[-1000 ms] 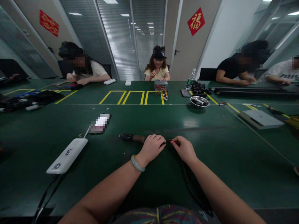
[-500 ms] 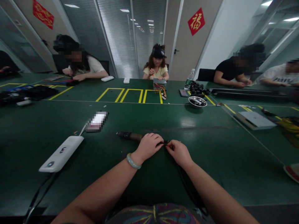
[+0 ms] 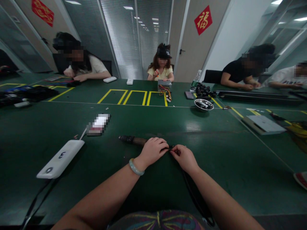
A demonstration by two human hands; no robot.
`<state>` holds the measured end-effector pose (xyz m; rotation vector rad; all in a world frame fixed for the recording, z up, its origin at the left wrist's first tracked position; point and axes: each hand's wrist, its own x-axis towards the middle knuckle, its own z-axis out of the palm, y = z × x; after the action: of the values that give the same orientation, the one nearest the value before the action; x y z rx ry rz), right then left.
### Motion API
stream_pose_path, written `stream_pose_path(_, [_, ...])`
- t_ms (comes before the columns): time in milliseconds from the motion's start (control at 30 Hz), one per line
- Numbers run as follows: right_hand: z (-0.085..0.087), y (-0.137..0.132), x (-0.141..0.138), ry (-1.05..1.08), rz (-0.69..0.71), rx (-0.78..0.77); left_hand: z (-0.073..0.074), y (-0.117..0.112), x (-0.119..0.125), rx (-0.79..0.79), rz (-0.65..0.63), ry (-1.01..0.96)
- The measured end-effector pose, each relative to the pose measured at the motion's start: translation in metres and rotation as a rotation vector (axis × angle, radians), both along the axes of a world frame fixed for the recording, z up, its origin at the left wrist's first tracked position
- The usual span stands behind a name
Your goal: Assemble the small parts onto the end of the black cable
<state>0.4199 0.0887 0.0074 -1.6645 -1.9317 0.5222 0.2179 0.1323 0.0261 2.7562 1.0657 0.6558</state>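
Observation:
A slim hand tool, much like an electric screwdriver [image 3: 137, 141], lies on the green table with its black tip toward the left. My left hand [image 3: 155, 149] is curled over its rear part, fingers closed and partly hiding it. Just right of that, my right hand [image 3: 183, 156] pinches a thin black piece at the tool's tail; what exactly sits between the fingertips is mostly hidden. A black cord [image 3: 193, 188] runs from below my right hand down to the table's front edge. The two hands almost touch.
A white power bank [image 3: 61, 158] is cabled to a phone [image 3: 98, 124] on the left. Farther off are a metal bowl [image 3: 203, 104], a flat grey box [image 3: 263, 124], black parts [image 3: 202, 91] and a bottle [image 3: 196, 79]. Several people sit around the table.
Both hands keep their place on the tool with hardly any movement. The view has shifted slightly.

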Motion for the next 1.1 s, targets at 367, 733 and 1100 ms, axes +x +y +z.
stream_pose_path(367, [0.0001,0.0025,0.0001,0.03,0.008,-0.018,0.0003,0.0012,0.0007,-0.032,0.001,-0.011])
stream_pose_path(733, [0.0011,0.0031,-0.0005,0.025,-0.005,-0.024,0.0009,0.0004,0.0028,-0.027,-0.005,-0.014])
stream_pose_path(1100, [0.0025,0.0026,-0.0001,0.021,-0.011,-0.039,0.0018,-0.0008,0.0024,-0.029,-0.003,-0.018])
